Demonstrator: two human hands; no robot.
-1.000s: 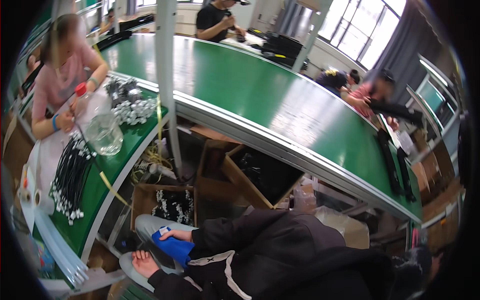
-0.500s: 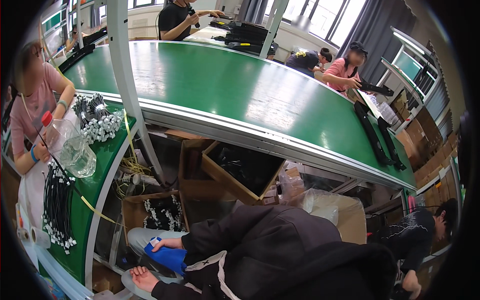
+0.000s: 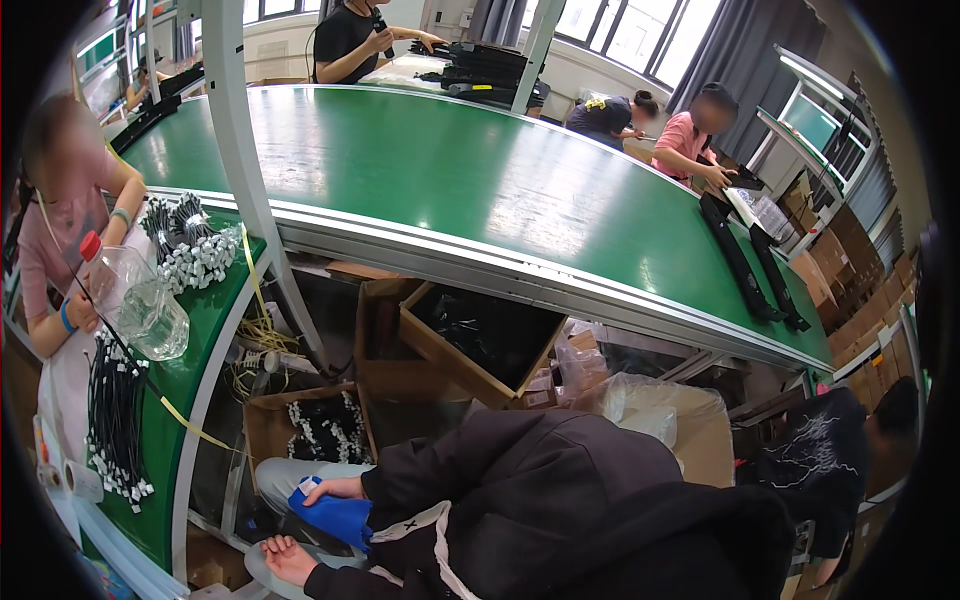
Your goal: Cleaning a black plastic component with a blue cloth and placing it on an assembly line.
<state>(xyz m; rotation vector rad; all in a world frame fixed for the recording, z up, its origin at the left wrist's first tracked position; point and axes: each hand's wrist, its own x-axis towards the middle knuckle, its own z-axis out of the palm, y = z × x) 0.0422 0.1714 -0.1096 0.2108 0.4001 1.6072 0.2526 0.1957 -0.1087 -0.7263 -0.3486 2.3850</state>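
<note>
My right hand (image 3: 332,489), in a black sleeve, rests over my leg with its fingers closed on a blue cloth (image 3: 337,519). A small white patch shows on the cloth by the fingertips. Nearer the lower edge my left hand (image 3: 287,559) lies palm up on the other leg. Its fingers are loosely curled and nothing shows in them. A white drawstring (image 3: 440,540) hangs across my dark hooded top (image 3: 560,470).
Past a long green worktable (image 3: 400,170) people handle black parts. Left stand a clear jug (image 3: 150,310) and cable bundles (image 3: 118,430). Below are an open carton (image 3: 480,385) and a box of connectors (image 3: 262,420). At lower right a person bends over (image 3: 815,460).
My hands keep their places. The person at lower right has turned away and shifted. At the far right, the person in pink has lowered a black part. The view has shifted slightly.
</note>
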